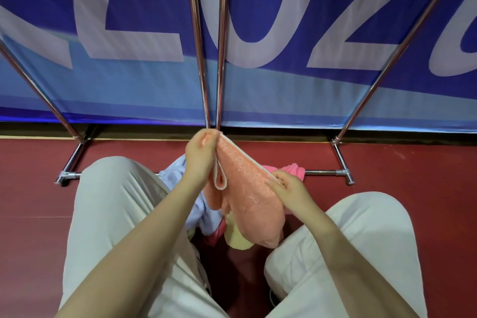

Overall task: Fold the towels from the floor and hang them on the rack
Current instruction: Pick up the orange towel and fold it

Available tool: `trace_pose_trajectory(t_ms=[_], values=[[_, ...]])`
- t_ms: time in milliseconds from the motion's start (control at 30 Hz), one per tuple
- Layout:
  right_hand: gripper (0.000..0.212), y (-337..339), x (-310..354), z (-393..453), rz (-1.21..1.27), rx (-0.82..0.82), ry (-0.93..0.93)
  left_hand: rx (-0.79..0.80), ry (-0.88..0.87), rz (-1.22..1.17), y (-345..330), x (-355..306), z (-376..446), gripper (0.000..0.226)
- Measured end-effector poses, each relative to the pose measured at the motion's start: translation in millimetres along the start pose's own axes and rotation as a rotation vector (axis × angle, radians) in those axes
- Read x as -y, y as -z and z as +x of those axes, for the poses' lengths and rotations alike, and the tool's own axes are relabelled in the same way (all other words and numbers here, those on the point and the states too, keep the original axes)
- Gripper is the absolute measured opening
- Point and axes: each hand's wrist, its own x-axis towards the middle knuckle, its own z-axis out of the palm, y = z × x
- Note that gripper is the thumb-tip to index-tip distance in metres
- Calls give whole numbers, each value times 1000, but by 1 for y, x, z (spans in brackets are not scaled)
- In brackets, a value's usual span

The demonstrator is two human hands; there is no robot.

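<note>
An orange towel with a white edge hangs between my hands, above my knees. My left hand pinches its top corner, held highest. My right hand pinches the white edge lower and to the right. Under it on the floor lie a light blue towel, a pink towel and a pale yellow towel, partly hidden. The chrome rack stands right in front, its poles rising out of view.
My knees in light trousers sit on either side of the pile on the red floor. The rack's base bar runs across the floor behind the towels. A blue banner with large white letters covers the wall behind.
</note>
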Motion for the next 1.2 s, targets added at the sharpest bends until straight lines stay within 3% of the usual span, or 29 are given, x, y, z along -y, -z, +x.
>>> trace_pose_trajectory(t_ms=[200, 333, 400, 600, 700, 900, 1200], values=[[21, -8, -9, 2, -31, 40, -59, -214, 28, -81, 24, -3, 17, 27], [11, -7, 2, 1, 105, 33, -69, -259, 51, -51, 34, 0, 21, 24], [16, -4, 10, -1, 204, 9, -88, -238, 79, -2, 37, 5, 23, 24], [19, 8, 13, -3, 554, -167, -187, -22, 132, 283, 30, 28, 20, 17], [8, 13, 11, -4, 323, -192, -137, 97, 128, 385, 20, 29, 14, 18], [16, 7, 17, -8, 204, -191, -16, 213, 189, 170, -20, 36, -25, 28], [10, 13, 16, -8, 378, -214, -34, 562, 52, 218, -56, 40, -68, 16]])
